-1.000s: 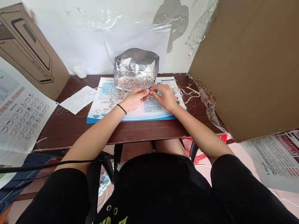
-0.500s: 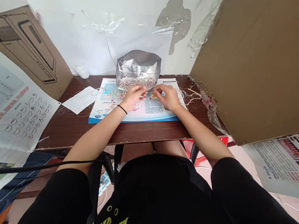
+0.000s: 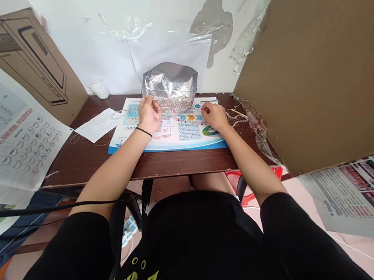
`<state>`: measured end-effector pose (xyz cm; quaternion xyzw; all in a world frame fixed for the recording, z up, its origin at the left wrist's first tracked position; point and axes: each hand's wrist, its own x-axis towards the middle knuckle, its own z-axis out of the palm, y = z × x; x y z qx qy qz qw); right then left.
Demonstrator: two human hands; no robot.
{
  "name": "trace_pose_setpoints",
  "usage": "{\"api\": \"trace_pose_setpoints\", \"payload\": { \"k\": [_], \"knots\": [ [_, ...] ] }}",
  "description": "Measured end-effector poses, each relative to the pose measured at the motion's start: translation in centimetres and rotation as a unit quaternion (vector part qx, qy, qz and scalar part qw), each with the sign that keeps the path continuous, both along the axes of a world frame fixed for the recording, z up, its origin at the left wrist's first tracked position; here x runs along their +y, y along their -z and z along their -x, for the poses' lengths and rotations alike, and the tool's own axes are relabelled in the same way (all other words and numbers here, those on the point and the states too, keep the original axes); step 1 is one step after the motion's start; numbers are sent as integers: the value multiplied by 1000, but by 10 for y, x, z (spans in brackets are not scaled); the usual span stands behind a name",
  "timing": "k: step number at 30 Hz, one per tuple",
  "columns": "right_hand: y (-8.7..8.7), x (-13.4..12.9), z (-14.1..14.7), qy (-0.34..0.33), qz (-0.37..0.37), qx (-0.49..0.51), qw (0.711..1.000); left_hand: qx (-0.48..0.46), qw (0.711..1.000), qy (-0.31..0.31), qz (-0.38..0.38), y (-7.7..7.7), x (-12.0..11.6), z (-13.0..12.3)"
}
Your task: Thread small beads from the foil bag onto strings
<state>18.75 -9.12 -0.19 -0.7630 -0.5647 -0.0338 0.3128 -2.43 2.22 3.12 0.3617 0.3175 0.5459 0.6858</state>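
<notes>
My left hand [image 3: 149, 114] is closed in a pinch at the left front of an open silvery bag [image 3: 170, 85]. A thin pale line, which looks like a thread [image 3: 167, 108], runs rightward from its fingertips. Small pink, red and clear beads [image 3: 174, 103] lie heaped in the mouth of the bag. To the right, my right hand [image 3: 215, 117] has its thumb and fingertips pressed together above a printed booklet [image 3: 188, 133]. What the right fingertips hold is too small to make out. A few loose-looking red beads show on the booklet between the hands.
On the brown desk [image 3: 166, 165] a white paper slip [image 3: 97, 124] lies left, near a crumpled white tissue [image 3: 99, 89]. Tangled bead strands and clear plastic [image 3: 258, 124] line the right side. Cardboard panels [image 3: 306, 73] flank the desk. A black cable [image 3: 61, 206] crosses at left.
My hands have drawn apart. The left moved left, to the front corner of the bag, and the right shifted slightly right. The view has turned a little.
</notes>
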Motion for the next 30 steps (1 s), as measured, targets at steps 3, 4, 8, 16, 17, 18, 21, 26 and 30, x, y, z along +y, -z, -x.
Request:
{"api": "trace_pose_setpoints", "payload": {
  "k": [3,4,8,16,17,18,21,26,30],
  "knots": [
    [-2,-2,0,15,27,3,1000,-19,998,63,1,-4,0,4],
    [-1,-2,-1,20,38,4,999,-22,996,91,0,-6,-1,6],
    [0,-2,-3,26,71,5,997,13,976,216,-22,-12,-12,9],
    [-4,-6,24,-120,-65,98,986,272,916,183,-233,13,-36,-10],
    [-3,-6,31,-169,-65,114,977,295,907,168,-248,17,-35,-12],
    [-2,-6,37,-204,-61,116,970,315,899,159,-257,21,-34,-13],
    [2,-6,50,-213,-62,102,970,354,880,165,-271,25,-33,-13],
    [3,-7,51,-199,-67,97,973,378,861,189,-285,18,-39,-11],
    [1,-7,47,-156,-59,62,984,390,843,118,-352,17,-33,-8]
  ]
}}
